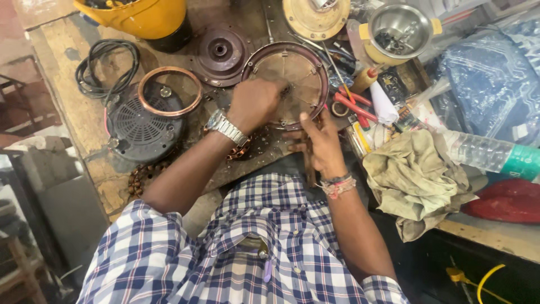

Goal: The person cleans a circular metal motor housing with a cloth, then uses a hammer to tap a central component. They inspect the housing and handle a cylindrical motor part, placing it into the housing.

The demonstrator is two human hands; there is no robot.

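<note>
1. In the head view, we see our left hand [254, 104] closed in a fist over the lower left rim of the round brown metal cover plate [287, 84], gripping something too small to make out.
2. Our right hand [320, 143] sits at about five o'clock from the plate, its fingers loosely spread and the thumb raised to the plate's lower edge; we cannot tell whether it holds anything.
3. The plate lies flat on the worn wooden table [62, 73], near its middle.
4. At nine o'clock from the plate rests a copper-coloured ring [169, 93] on a black vented motor housing [140, 126].
5. At three o'clock lie red-handled pliers [354, 107], and at four o'clock a crumpled beige cloth [413, 180].
6. At one o'clock stands a shiny steel bowl [399, 31].
</note>
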